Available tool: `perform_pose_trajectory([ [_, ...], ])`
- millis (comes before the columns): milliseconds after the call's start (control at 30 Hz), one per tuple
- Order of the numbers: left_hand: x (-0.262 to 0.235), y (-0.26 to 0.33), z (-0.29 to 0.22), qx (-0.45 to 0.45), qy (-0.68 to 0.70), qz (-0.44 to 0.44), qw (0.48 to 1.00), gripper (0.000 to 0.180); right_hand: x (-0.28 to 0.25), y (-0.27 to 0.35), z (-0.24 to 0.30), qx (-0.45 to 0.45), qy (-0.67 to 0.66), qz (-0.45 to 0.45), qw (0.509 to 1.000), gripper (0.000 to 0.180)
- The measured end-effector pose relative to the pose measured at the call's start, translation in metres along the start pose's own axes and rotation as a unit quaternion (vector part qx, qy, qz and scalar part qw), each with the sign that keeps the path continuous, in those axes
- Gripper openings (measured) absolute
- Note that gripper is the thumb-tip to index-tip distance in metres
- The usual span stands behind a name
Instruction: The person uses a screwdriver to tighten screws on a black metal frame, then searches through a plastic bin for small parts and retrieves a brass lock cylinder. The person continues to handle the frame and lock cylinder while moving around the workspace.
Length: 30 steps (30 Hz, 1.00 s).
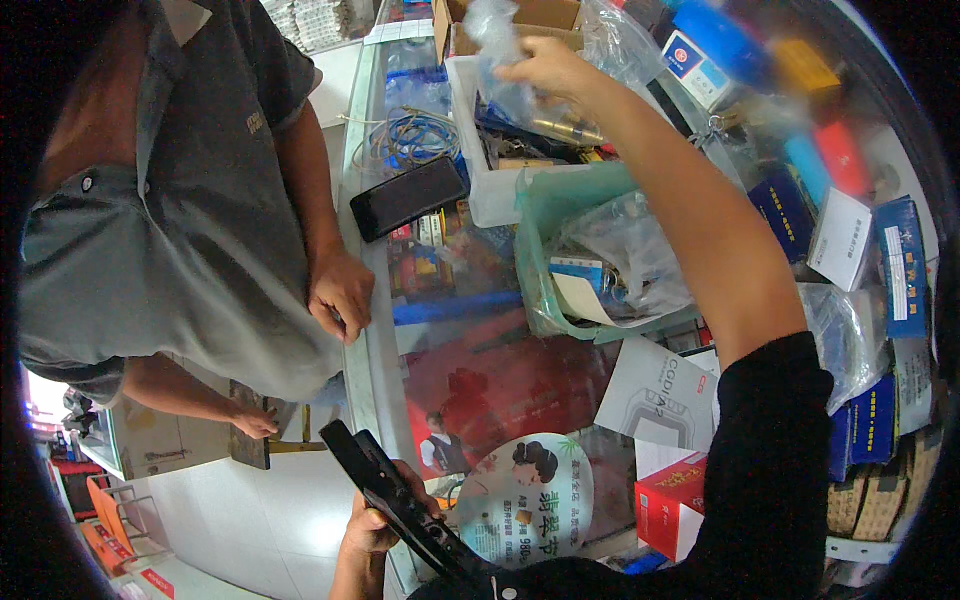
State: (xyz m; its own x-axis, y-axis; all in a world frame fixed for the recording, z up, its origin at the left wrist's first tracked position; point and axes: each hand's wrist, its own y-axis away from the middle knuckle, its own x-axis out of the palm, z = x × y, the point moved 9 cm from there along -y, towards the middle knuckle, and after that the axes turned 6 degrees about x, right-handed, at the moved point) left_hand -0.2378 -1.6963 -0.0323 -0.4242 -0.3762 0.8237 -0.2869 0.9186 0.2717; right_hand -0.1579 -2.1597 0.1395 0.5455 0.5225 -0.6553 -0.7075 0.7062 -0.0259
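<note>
My left hand (378,518), at the bottom, grips a long black object (400,500) of two bar-like parts; its kind I cannot make out. Far up, my right hand (550,68) has its fingers closed on a crumpled clear plastic bag (492,40). That bag is over a white plastic bin (492,208) filled with mixed small parts, among them a brass-coloured cylinder (570,130). Nearer to me a green plastic basket (535,290) contains clear bags and a card. My right forearm passes above the basket's right side and hides part of it.
Across the glass counter (372,290) stands a person in a grey shirt (200,230), one hand (341,293) by its edge. A black phone (410,198) and coiled cables (415,138) lie left of the bins. Small boxes (840,240) crowd the right; a red-and-white box (672,505) stands near me.
</note>
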Motion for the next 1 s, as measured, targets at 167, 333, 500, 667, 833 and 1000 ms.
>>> perform_pose_trajectory([
  [167,0.006,-0.002,0.003,0.004,-0.016,0.009,1.000,0.068,0.042,0.030,0.005,0.045,0.026,0.273,0.961,0.057],
  [333,0.007,-0.001,0.005,0.004,-0.025,0.018,1.000,0.067,-0.006,0.032,-0.002,-0.042,0.031,0.180,0.982,0.059],
  [500,0.008,-0.006,0.010,-0.013,0.029,0.027,0.999,0.066,-0.040,0.042,-0.057,-0.091,0.216,0.132,0.963,0.055],
  [667,0.015,-0.008,0.016,-0.009,0.024,0.009,1.000,0.068,-0.030,0.040,-0.105,-0.005,0.062,0.052,0.997,0.056],
  [833,0.018,-0.010,0.013,-0.006,-0.027,-0.005,1.000,0.068,-0.019,0.041,-0.094,-0.067,0.153,-0.001,0.986,0.056],
  [1000,0.017,-0.010,0.018,-0.017,-0.010,-0.014,1.000,0.065,-0.032,0.049,-0.070,-0.011,0.298,0.024,0.954,0.053],
])
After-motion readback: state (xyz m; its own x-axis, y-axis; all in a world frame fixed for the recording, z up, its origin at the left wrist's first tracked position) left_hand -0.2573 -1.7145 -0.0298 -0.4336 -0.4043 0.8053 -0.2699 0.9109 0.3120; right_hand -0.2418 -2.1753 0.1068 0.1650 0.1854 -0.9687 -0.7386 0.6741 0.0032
